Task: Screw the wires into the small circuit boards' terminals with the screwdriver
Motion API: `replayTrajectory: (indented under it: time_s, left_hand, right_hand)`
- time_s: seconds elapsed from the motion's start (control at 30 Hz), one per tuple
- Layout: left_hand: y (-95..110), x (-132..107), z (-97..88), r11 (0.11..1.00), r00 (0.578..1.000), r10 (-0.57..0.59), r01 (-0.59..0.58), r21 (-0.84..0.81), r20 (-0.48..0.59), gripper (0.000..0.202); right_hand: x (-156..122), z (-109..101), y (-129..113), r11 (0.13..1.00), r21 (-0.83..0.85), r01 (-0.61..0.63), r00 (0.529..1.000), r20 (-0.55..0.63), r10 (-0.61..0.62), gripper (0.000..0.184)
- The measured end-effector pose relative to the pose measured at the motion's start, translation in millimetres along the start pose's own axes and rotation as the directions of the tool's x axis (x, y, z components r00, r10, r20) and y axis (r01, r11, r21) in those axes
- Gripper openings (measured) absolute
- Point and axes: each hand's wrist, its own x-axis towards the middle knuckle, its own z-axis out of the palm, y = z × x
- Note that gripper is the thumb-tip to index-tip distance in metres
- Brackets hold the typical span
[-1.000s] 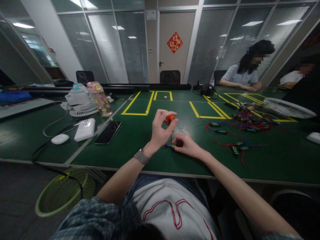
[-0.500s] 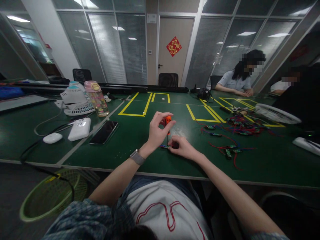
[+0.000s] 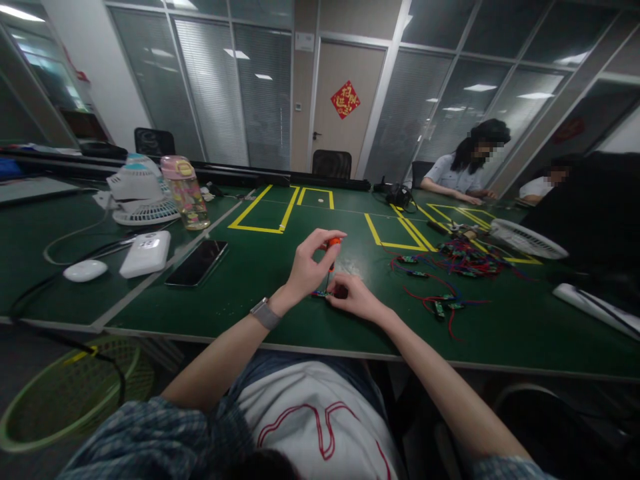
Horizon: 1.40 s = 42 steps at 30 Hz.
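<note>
My left hand (image 3: 311,260), with a watch (image 3: 265,313) on its wrist, is closed around the orange handle of a screwdriver (image 3: 335,242). The screwdriver stands upright, its thin shaft pointing down at a small green circuit board (image 3: 319,293) on the table. Close beside the shaft, my right hand (image 3: 356,297) pinches the board's right end with thumb and fingers. Those fingers hide part of the board, so where exactly the tip meets it cannot be made out.
Loose wired circuit boards (image 3: 440,308) and a tangled pile of them (image 3: 470,257) lie to the right. On the left are a phone (image 3: 197,263), a white power bank (image 3: 145,254), a bottle (image 3: 185,193) and a fan (image 3: 143,193). A co-worker (image 3: 457,167) sits across the table.
The whole view has shifted slightly. My left thumb and forefinger, further apart around the screwdriver handle before, are closer together now, the forefinger over its top. My right hand stays at the board.
</note>
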Motion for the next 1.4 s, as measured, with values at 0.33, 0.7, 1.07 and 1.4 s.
replayTrajectory:
  time_s: [0.33, 0.7, 1.07, 1.4]
  left_hand:
    - [-1.3, -0.7, 0.3, 0.989, 0.997, -0.081, 0.082, -0.120, 0.012, 0.028]
    - [-0.9, -0.1, 1.1, 0.999, 1.000, -0.018, 0.018, -0.042, -0.020, 0.022]
    - [-0.5, 0.3, -2.0, 0.997, 0.997, -0.010, 0.016, 0.072, -0.078, 0.027]
    - [-0.2, 1.3, 0.0, 0.993, 0.992, 0.033, -0.019, 0.116, -0.118, 0.022]
  right_hand:
    - [-0.3, -1.0, -1.4, 1.000, -0.008, -0.019, 1.000, 0.008, 0.019, 0.006]
    - [-0.3, 0.0, -1.7, 1.000, -0.006, -0.015, 1.000, -0.003, 0.015, 0.006]
    - [0.0, -1.1, -3.0, 1.000, -0.013, -0.017, 1.000, 0.003, 0.017, 0.007]
    - [-0.2, -0.9, -2.1, 1.000, -0.004, -0.023, 1.000, -0.009, 0.023, 0.007]
